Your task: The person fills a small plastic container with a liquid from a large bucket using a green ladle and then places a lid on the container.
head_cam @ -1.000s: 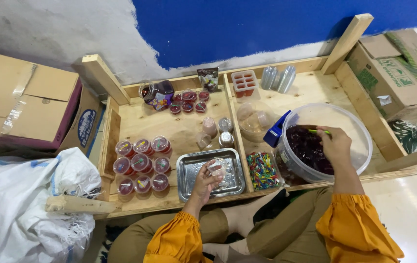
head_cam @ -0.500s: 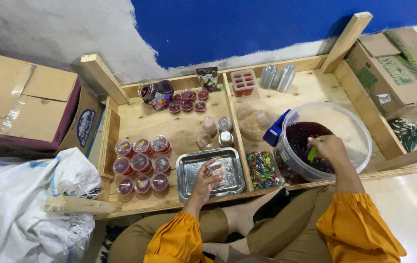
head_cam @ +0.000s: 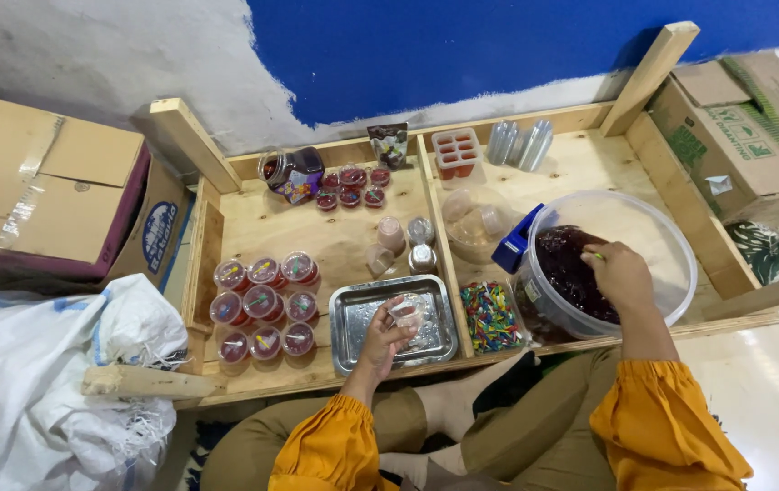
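Wooden tray (head_cam: 253,218) holds bucket (head_cam: 653,236) of dark jelly (head_cam: 571,268).

The left hand (head_cam: 388,335) reaches forward from an orange sleeve, palm turned partly up, its fingers (head_cam: 405,314) curled in a light grip. The right hand (head_cam: 621,275) is stretched out farther to the right side, knuckles up, wrist bent down and fingers closed in a tight grip. Both forearms are bare below gathered orange cuffs.
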